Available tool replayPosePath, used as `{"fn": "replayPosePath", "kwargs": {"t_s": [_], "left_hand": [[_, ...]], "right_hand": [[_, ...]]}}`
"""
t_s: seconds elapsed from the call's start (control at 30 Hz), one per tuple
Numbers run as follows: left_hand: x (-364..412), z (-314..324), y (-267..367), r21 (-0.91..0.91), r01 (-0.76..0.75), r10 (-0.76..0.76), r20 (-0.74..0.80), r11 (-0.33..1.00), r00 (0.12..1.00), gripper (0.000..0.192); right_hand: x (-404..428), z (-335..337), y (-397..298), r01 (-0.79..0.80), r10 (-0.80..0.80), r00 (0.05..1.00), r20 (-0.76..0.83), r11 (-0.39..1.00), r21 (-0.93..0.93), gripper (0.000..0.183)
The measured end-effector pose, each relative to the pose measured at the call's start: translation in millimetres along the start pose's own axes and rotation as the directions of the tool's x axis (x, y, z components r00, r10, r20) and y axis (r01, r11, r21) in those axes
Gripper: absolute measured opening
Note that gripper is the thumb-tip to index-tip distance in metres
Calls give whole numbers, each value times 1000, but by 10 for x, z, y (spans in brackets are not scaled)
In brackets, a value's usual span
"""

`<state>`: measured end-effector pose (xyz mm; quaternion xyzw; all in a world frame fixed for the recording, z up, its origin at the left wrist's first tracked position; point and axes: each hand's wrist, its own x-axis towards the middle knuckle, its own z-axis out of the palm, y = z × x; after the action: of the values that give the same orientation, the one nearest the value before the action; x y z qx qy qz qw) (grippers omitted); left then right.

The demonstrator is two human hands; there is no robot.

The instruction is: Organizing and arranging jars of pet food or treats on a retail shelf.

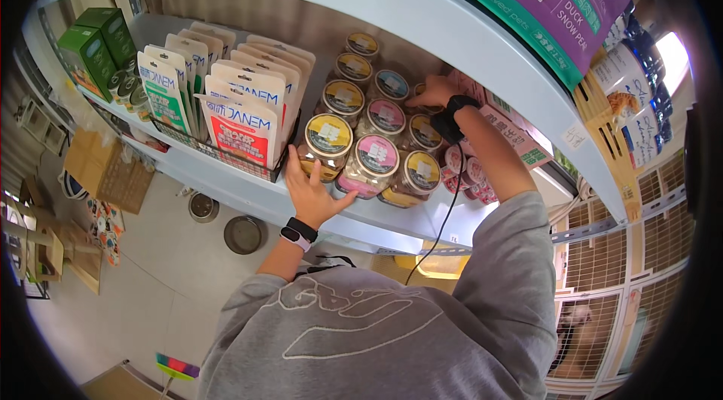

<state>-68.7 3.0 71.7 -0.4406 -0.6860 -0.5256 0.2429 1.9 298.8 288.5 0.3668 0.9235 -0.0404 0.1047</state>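
Observation:
Clear plastic jars stand in rows on a pale shelf point(237, 191), with yellow, pink and blue labelled lids. My left hand point(313, 188) is at the shelf's front edge, fingers spread against the front yellow-lidded jar point(327, 140), beside the wire basket point(214, 148). Right of that jar is a pink-lidded jar point(375, 157), then another yellow-lidded jar point(421, 171). Deep in the shelf, my right hand point(436, 92) reaches over a partly hidden yellow-lidded jar point(419, 89); its grip is unclear. A blue-lidded jar point(391, 85) stands left of it.
White hanging pouches point(243, 112) fill the basket. Pink boxes point(508, 129) and small pink-lidded tubs point(474, 171) stand at right. A black cable point(452, 202) hangs from my right wrist. The upper shelf edge point(429, 10) passes above my right arm; metal bowls point(244, 234) lie on the floor.

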Motion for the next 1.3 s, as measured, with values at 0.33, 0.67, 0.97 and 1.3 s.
{"fn": "replayPosePath", "kwargs": {"t_s": [0.33,0.67,0.97,1.3], "left_hand": [[13,16,-7,38,-48,48,12,998,999,118],[23,-88,-15,13,-21,20,62,1000,998,128],[27,-51,-15,-54,37,-30,127,998,991,134],[3,-57,-1,22,39,-42,178,999,983,142]], "right_hand": [[181,175,150,-13,8,999,-34,988,-151,81],[-1726,538,19,418,-21,736,-677,801,429,52],[-2046,2448,-167,412,313,794,-521,353,840,108],[-1915,2392,-274,360,248,793,-556,545,757,109]]}}
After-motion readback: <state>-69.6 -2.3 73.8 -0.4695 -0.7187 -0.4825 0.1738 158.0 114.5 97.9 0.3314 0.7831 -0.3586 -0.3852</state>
